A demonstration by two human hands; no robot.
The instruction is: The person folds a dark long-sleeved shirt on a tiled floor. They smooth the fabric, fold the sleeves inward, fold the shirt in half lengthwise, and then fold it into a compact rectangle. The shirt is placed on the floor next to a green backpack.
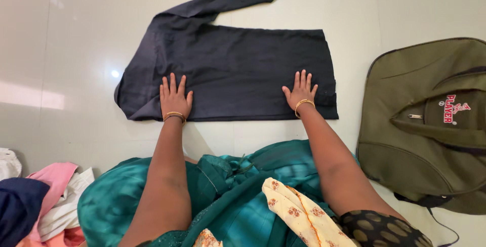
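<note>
Both grips released, left hand [174, 98] and right hand [300, 92] flat on dark folded shirt [238, 65] underneath

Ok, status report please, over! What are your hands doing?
Left hand and right hand flat, open, pressing the dark shirt on the floor. One sleeve sticks out up top. Green bag beside it, apart. Over.
</note>
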